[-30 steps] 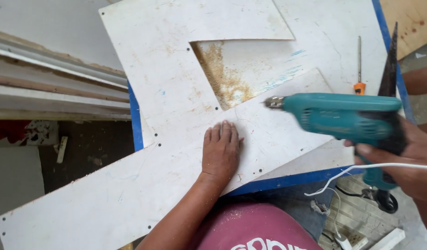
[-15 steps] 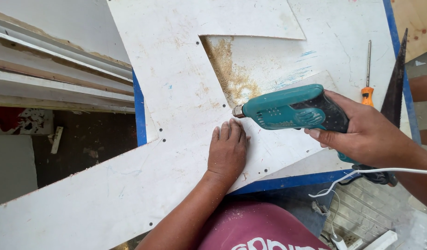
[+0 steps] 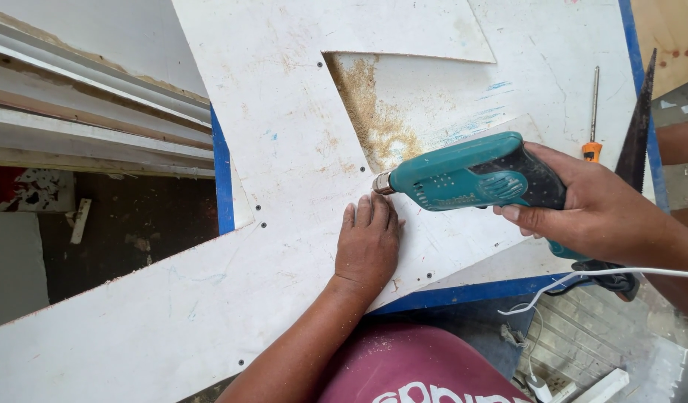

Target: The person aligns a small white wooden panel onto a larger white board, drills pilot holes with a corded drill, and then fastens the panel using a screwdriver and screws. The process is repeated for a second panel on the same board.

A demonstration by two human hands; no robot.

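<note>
My left hand [image 3: 368, 242] lies flat, fingers together, on a white cut board [image 3: 284, 149] that rests on a blue-edged table [image 3: 223, 172]. My right hand [image 3: 594, 205] grips a teal electric drill [image 3: 470, 175] with a black handle. The drill's chuck points left, just above my left fingertips. A white cord [image 3: 620, 275] trails from the drill past my right wrist. Sawdust [image 3: 374, 119] covers the cut-out opening in the board above the drill.
An orange-handled screwdriver [image 3: 593, 112] and a dark handsaw blade [image 3: 636, 134] lie at the table's right side. Stacked white strips [image 3: 90, 119] sit at the left. A dark floor gap [image 3: 127, 231] shows below them. My maroon shirt [image 3: 411, 369] is at the bottom.
My right hand has carried the drill leftward, from the board's right side to just above my left fingertips. My left hand has stayed pressed on the board.
</note>
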